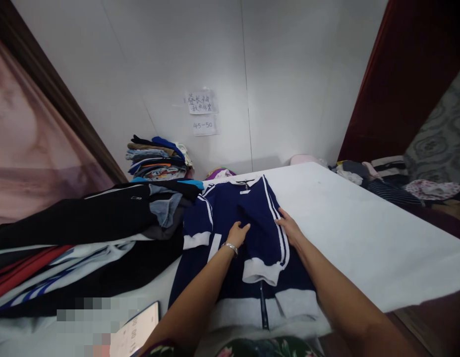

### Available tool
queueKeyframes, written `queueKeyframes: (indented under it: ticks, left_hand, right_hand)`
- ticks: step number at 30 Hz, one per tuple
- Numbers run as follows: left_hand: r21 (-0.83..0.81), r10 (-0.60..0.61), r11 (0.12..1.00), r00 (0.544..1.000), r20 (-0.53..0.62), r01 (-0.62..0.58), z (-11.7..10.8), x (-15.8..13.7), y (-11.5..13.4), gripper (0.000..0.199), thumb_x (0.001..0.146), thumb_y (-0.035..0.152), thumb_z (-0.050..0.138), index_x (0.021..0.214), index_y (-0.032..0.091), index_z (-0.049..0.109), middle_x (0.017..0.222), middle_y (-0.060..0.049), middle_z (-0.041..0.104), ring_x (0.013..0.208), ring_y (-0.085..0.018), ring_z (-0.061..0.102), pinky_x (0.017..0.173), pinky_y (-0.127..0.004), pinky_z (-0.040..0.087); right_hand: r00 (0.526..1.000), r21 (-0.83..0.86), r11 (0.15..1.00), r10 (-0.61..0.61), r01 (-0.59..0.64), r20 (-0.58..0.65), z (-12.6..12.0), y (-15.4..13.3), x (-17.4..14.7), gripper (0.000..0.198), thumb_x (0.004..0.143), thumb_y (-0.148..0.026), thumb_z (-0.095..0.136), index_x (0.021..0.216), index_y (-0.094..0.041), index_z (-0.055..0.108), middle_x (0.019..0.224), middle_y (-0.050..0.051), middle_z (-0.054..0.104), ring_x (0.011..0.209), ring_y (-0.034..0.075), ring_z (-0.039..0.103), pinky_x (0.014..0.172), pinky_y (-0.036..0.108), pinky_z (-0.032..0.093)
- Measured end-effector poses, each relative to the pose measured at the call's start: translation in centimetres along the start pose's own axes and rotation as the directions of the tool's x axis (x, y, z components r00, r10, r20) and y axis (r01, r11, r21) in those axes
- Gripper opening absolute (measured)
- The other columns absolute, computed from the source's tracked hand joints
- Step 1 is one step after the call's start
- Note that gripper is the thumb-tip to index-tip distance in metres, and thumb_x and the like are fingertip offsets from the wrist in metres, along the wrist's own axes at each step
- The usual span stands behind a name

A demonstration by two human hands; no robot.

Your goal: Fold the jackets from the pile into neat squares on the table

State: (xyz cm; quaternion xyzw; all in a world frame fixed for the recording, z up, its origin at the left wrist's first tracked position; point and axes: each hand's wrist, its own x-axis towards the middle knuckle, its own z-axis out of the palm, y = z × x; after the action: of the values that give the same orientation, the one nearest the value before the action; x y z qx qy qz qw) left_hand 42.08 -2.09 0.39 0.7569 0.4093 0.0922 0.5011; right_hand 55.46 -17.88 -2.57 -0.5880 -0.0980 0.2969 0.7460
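A navy-blue zip jacket point(224, 210) with white collar, cuffs and hem lies spread on the white table, its hem towards me. Both sleeves lie folded in over the front, with double white stripes along their outer edges. My left hand point(237, 234), with a metal bracelet at the wrist, is closed on the cloth beside the inner edge of the right-hand sleeve. Its lower fingers are partly hidden. At that sleeve's striped outer edge, my right hand point(288, 225) grips the cloth, with thumb and forefinger showing.
Loose black, red and white clothes point(77, 213) are heaped at the left, against the jacket. A folded clothes stack point(157, 158) stands behind them by the wall. A lit phone point(137, 329) lies front left. More clothes point(393, 181) line the white table's point(356, 238) right edge.
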Motion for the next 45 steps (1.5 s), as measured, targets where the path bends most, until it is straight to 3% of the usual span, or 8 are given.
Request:
queueKeyframes:
  ticks: [8,16,22,27,32,37,41,45]
  left_hand:
    - [-0.382,-0.141,0.884,0.932,0.334,0.270,1.7,-3.2,0.0,0.024,0.080,0.038,0.063,0.074,0.015,0.064,0.071,-0.008,0.071,0.066,-0.019,0.069,0.062,-0.029,0.056]
    - [-0.523,-0.095,0.808,0.935,0.342,0.273,1.2,-5.4,-1.5,0.050,0.072,0.059,0.067,0.100,0.018,0.061,0.094,-0.009,0.073,0.082,-0.020,0.069,0.063,-0.028,0.053]
    - [-0.526,0.047,0.832,0.922,0.384,0.177,0.3,-8.8,-2.4,0.057,0.064,0.037,0.080,0.114,0.021,0.058,0.113,-0.010,0.068,0.100,-0.022,0.065,0.083,-0.031,0.051]
    - [-0.564,0.050,0.786,0.884,0.464,0.252,0.2,-10.7,-2.2,0.059,0.065,0.027,0.079,0.117,0.021,0.054,0.117,-0.011,0.066,0.102,-0.024,0.064,0.088,-0.038,0.051]
    - [-0.622,0.129,0.758,0.890,0.437,0.195,1.6,-11.4,-1.7,0.063,0.067,0.018,0.073,0.125,0.018,0.047,0.121,-0.014,0.063,0.104,-0.024,0.063,0.094,-0.042,0.049]
    - [-0.057,0.310,0.951,0.934,0.174,-0.305,1.9,-11.5,-2.8,0.085,0.065,0.014,0.071,0.142,0.020,0.033,0.132,-0.013,0.055,0.115,-0.025,0.057,0.103,-0.042,0.042]
    - [0.392,0.399,0.827,0.912,0.092,-0.402,0.9,-12.3,-3.4,0.082,0.074,0.028,0.066,0.146,0.018,0.026,0.144,-0.016,0.040,0.112,-0.030,0.059,0.092,-0.044,0.049]
    - [0.479,0.611,0.660,0.784,0.105,-0.579,0.3,-13.2,-3.3,0.050,0.082,0.031,0.056,0.130,0.018,0.049,0.136,-0.012,0.049,0.123,-0.027,0.050,0.098,-0.042,0.046]
  right_hand:
    - [0.987,-0.109,0.988,-0.119,0.108,-0.105,-1.0,0.1,0.6,0.074,0.062,-0.013,0.057,0.135,-0.017,0.048,0.115,0.007,0.067,0.104,0.023,0.064,0.092,0.036,0.052]
    - [0.985,-0.195,0.977,-0.115,0.088,-0.128,-1.1,-0.1,0.4,0.072,0.065,-0.011,0.055,0.136,-0.017,0.046,0.115,0.007,0.067,0.097,0.021,0.066,0.088,0.034,0.053]
    - [0.998,-0.080,0.996,0.036,-0.041,-0.055,-1.8,-1.2,-2.3,0.084,0.072,-0.023,0.065,0.148,-0.019,0.028,0.129,0.011,0.058,0.111,0.023,0.061,0.095,0.034,0.050]
    - [0.991,-0.100,0.988,0.121,-0.114,0.061,-3.0,-1.2,-6.8,0.094,0.072,-0.029,0.069,0.150,-0.028,0.017,0.149,0.012,0.037,0.121,0.026,0.053,0.093,0.041,0.050]
    - [0.995,-0.148,0.989,0.029,-0.014,0.100,-3.9,-0.9,-10.0,0.094,0.067,-0.028,0.071,0.148,-0.028,0.023,0.148,0.011,0.038,0.124,0.026,0.050,0.096,0.042,0.048]
    - [0.992,-0.477,0.872,-0.064,0.107,0.106,-5.6,0.4,-10.6,0.072,0.064,-0.020,0.064,0.135,-0.021,0.049,0.120,0.009,0.063,0.100,0.023,0.062,0.086,0.038,0.051]
    - [0.975,-0.703,0.680,-0.206,0.208,0.089,-7.3,1.2,-10.7,0.056,0.069,-0.029,0.063,0.125,-0.022,0.059,0.105,0.006,0.067,0.078,0.017,0.061,0.076,0.034,0.052]
    - [0.975,-0.703,0.691,-0.220,0.168,0.016,-8.0,1.3,-10.5,0.056,0.077,-0.042,0.057,0.129,-0.021,0.055,0.106,0.007,0.067,0.070,0.016,0.062,0.068,0.033,0.053]
